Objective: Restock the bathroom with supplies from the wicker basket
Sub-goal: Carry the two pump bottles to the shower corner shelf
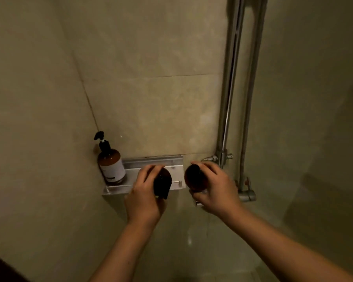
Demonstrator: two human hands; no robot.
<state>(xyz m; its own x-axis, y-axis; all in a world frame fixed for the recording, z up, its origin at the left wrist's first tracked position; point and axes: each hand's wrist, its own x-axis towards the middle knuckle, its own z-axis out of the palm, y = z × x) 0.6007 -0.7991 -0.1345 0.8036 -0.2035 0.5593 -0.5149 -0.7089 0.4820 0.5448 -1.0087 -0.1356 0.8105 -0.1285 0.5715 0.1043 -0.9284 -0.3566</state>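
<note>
Clearly, with each hand's grip wrapped round a dark bottle, the left hand [144, 192] over the narrow metal shelf [118, 188] and the right hand [214, 188] just beyond its right end, either could slip off the shelf's edge.

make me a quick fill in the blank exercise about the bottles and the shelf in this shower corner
1. The pump bottle with the pale label stands at the ____ end of the metal shelf.
2. The left hand holds a dark bottle over the ____.
3. The right hand holds the other dark bottle just ____ of the shelf.
4. The shower pipes run up the wall on the ____ side.

Missing words: left; shelf; right; right
</note>
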